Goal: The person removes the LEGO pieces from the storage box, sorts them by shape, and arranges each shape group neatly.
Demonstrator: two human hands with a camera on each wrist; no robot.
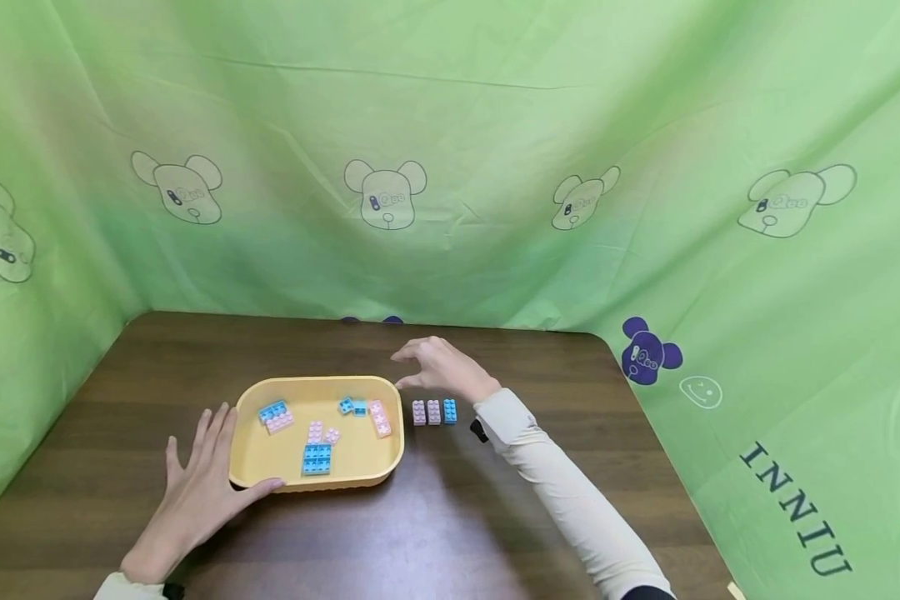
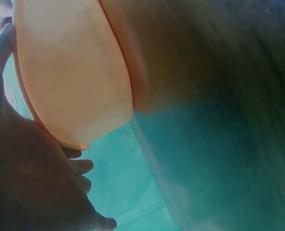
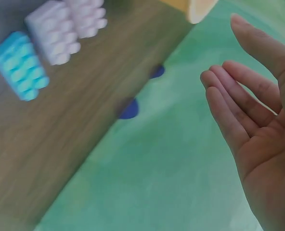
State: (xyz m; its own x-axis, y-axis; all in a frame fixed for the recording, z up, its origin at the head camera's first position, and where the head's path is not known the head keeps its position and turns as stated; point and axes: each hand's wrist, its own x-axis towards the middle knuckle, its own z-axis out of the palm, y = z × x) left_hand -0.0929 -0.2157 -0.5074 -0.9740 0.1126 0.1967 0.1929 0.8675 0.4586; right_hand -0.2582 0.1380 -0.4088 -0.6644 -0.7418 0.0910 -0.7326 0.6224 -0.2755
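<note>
Tray (image 1: 356,454) sits between hands, long axis left-right. Left hand (image 1: 204,483) is spread round its left end, thumb at near rim, not clenched. Right hand (image 1: 446,367) is empty, thumb and fingers apart, just beside the far right corner. Key relation, I'd say: three blocks (image 1: 434,412) right of tray, long axes fore-aft, nearer right hand, which is slightly beyond them.

We count one left hand (image 1: 201,479), one right hand (image 1: 444,369), one tray (image 1: 371,462), two pink blocks (image 1: 418,412) and one blue block (image 1: 450,412) outside it, at least four pink blocks (image 1: 379,418) and four blue blocks (image 1: 317,458) inside, five outlined bear heads (image 1: 386,192) and one smiley face (image 1: 701,392).
</note>
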